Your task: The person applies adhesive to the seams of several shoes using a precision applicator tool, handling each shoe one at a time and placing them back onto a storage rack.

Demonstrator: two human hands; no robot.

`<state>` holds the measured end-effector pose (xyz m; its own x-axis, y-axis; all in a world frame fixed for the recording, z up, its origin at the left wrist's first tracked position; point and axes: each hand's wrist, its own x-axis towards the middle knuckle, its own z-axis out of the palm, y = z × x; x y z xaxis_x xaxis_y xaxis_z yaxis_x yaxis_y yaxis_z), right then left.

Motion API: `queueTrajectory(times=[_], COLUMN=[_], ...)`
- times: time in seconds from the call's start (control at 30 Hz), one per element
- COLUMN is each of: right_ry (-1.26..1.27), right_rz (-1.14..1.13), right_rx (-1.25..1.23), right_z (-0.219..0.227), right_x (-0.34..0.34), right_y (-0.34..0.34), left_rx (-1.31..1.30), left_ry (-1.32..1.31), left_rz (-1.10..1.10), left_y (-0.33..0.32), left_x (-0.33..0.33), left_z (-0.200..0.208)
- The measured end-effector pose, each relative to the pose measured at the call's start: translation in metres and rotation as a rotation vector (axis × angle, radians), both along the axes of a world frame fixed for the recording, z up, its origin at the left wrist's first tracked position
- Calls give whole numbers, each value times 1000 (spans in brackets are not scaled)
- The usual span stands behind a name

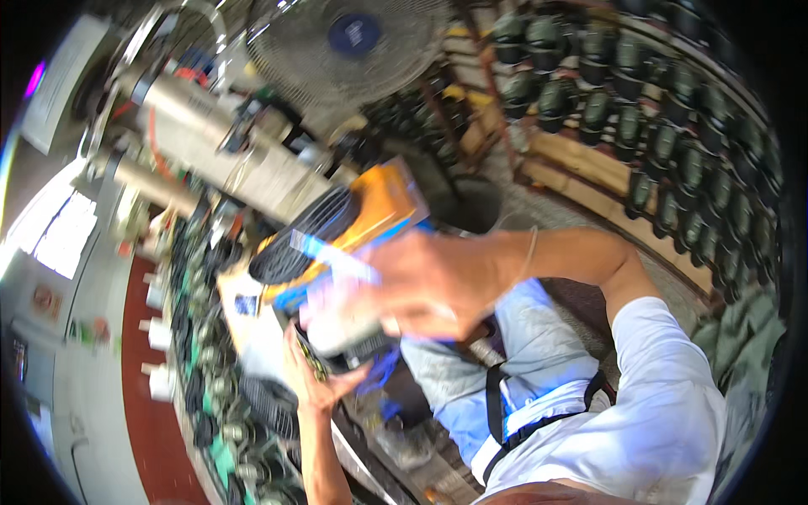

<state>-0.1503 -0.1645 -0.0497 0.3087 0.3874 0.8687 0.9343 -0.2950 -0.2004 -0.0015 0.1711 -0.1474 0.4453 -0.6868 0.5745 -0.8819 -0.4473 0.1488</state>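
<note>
My left hand [316,380] is wrapped round the underside of a dark shoe [345,358], its thumb reaching along the near side. Part of the shoe has a pale surface, and a yellow-and-black patterned edge shows by my fingers. Over it is my right hand [433,282], smeared by motion and closed round a pale stick-like tool [332,255] that sticks out to the upper left; its kind is too blurred to tell. Just beyond, black shoe soles [324,223] lie on a yellow-and-blue box [383,198].
Another black sole [271,406] lies left of my left forearm. Rows of dark shoes [240,433] line the left side, and more fill a wooden rack [581,164] at the right. A large fan [353,38] and a beige machine [252,168] stand ahead.
</note>
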Motion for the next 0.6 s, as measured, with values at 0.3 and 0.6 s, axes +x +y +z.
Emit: queueTrajectory(times=[0.3,0.6], right_ry=[682,831], right_rz=[-675,-356], right_rx=[184,270], right_z=[-82,-77], right_x=[182,189], right_y=[-39,-76], left_rx=[150,433], left_ry=[-360,-43], left_rz=[501,253], left_y=[40,-59], left_x=[87,153], left_z=[89,132])
